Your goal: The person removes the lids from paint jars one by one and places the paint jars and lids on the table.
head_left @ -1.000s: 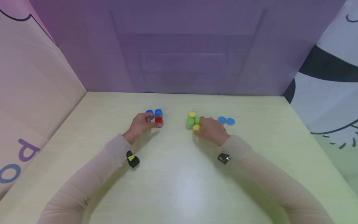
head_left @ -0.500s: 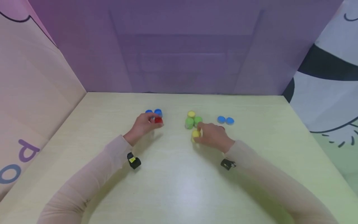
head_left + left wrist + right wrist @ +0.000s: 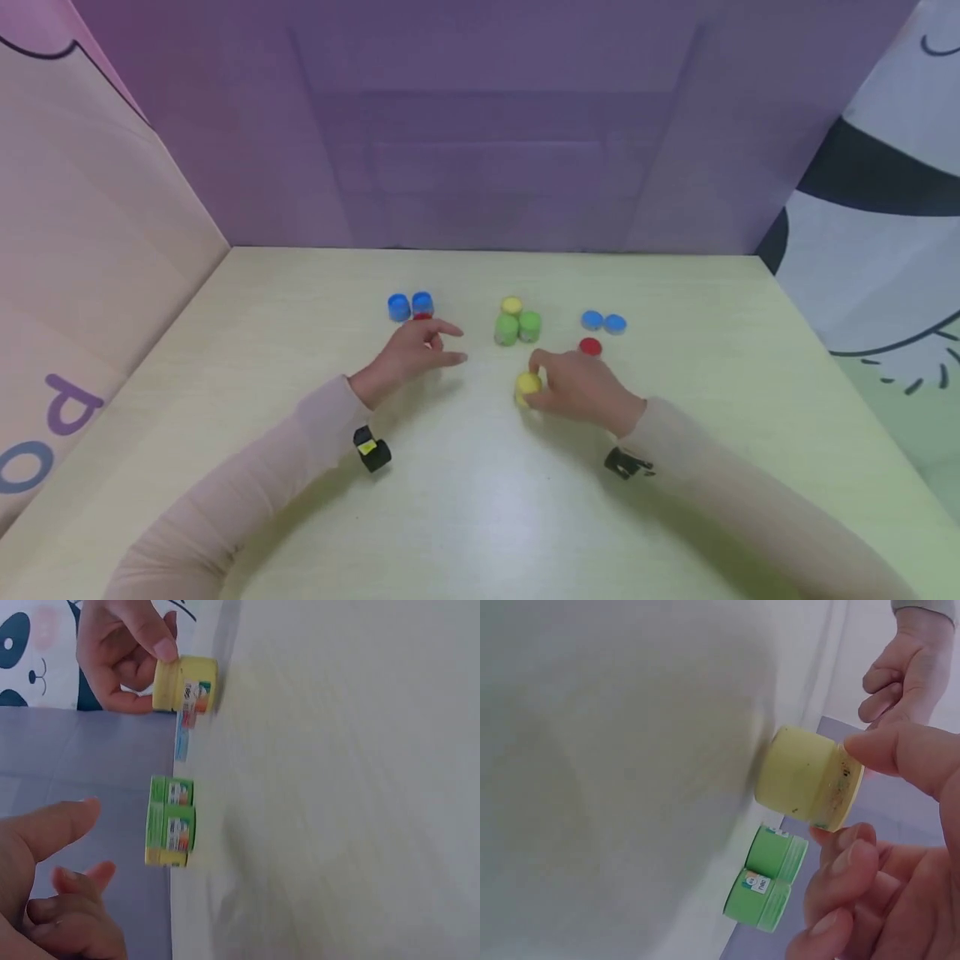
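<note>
My right hand (image 3: 585, 387) pinches the lid of a small yellow jar (image 3: 528, 388) between thumb and fingers. In the right wrist view that yellow jar (image 3: 799, 772) stands upright on the table, with smudges on its lid. My left hand (image 3: 408, 354) holds nothing; its thumb and index finger stretch apart toward the yellow jar. Behind the left hand a red jar (image 3: 423, 317) is mostly hidden, with two blue jars (image 3: 398, 307) beyond it. Two green jars (image 3: 507, 329) and another yellow jar (image 3: 512, 305) stand grouped behind the held jar.
Two flat blue discs, like lids (image 3: 592, 320), lie at the right, and a red one (image 3: 590, 347) lies nearer, beside the right hand. The pale table (image 3: 450, 517) ends at a purple panel (image 3: 487, 167) behind. Printed side walls stand left and right.
My right hand has drawn the yellow jar toward me, away from the green jars. My left hand has let go of the red jar and moved right and nearer.
</note>
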A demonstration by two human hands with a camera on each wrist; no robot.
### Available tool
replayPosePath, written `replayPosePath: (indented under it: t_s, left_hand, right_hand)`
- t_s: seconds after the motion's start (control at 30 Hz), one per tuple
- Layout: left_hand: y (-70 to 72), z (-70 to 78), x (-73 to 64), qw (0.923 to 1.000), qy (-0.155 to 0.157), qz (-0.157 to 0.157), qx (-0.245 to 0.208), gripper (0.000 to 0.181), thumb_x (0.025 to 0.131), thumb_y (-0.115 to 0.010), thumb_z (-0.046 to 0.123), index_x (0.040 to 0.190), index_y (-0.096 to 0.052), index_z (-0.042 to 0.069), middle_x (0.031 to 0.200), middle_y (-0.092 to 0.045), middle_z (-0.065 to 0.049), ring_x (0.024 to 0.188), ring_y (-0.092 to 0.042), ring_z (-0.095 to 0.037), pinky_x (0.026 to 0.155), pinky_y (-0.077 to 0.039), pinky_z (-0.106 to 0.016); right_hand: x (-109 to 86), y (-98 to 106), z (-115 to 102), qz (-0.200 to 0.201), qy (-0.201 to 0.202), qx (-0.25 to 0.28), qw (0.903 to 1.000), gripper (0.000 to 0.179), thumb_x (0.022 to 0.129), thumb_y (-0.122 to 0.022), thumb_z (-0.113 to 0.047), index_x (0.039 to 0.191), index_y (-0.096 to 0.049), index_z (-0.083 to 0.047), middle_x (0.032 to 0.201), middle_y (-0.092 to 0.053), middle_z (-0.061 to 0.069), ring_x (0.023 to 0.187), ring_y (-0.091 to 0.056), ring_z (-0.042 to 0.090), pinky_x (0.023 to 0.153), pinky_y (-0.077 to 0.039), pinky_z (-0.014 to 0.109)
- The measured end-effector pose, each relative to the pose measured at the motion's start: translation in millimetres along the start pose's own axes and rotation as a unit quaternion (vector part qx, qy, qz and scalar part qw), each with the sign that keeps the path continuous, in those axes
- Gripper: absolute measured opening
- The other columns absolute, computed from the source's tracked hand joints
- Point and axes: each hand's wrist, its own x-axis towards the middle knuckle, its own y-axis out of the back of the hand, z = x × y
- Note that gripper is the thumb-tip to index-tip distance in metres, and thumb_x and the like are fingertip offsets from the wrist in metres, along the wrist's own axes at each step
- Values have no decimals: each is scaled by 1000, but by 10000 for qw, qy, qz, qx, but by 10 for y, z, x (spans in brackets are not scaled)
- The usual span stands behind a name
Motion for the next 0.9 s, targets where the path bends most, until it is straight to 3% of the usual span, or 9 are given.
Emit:
replayPosePath:
  t_s: [0.23,0.47,0.73,0.9]
  left_hand:
    - [-177,81,-66,9982,39,-541,-260,40,81,-75,24,117,-65,12,72,-47,-2,68,-44,-18,62,-37,-27]
    - [-346,54,-93,9905,-257,-1210,-600,36,82,-73,19,116,-65,12,70,-48,-1,68,-44,-16,65,-36,-27]
    - [-534,89,-140,9836,-242,-1673,-621,35,81,-74,16,115,-66,15,66,-47,-1,66,-44,-15,65,-36,-26]
    - [-620,114,-181,9749,-55,-2098,-740,38,80,-75,13,117,-65,16,66,-48,-1,62,-44,-14,62,-36,-24]
  right_hand:
    - [-112,-23,-9,-168,13,185,9997,24,84,-67,-29,98,-56,-13,53,-38,-6,46,-35,9,44,-25,24]
    - [-173,-39,-26,-244,125,98,9996,25,83,-67,-29,100,-56,-14,52,-37,-7,45,-33,7,43,-25,23]
    - [-242,-37,-71,-366,197,92,9991,25,83,-70,-27,101,-57,-15,53,-38,-7,47,-35,8,44,-27,22]
    - [-284,-54,-91,-351,348,109,9987,24,83,-70,-25,101,-58,-14,54,-38,-7,47,-35,7,45,-28,21]
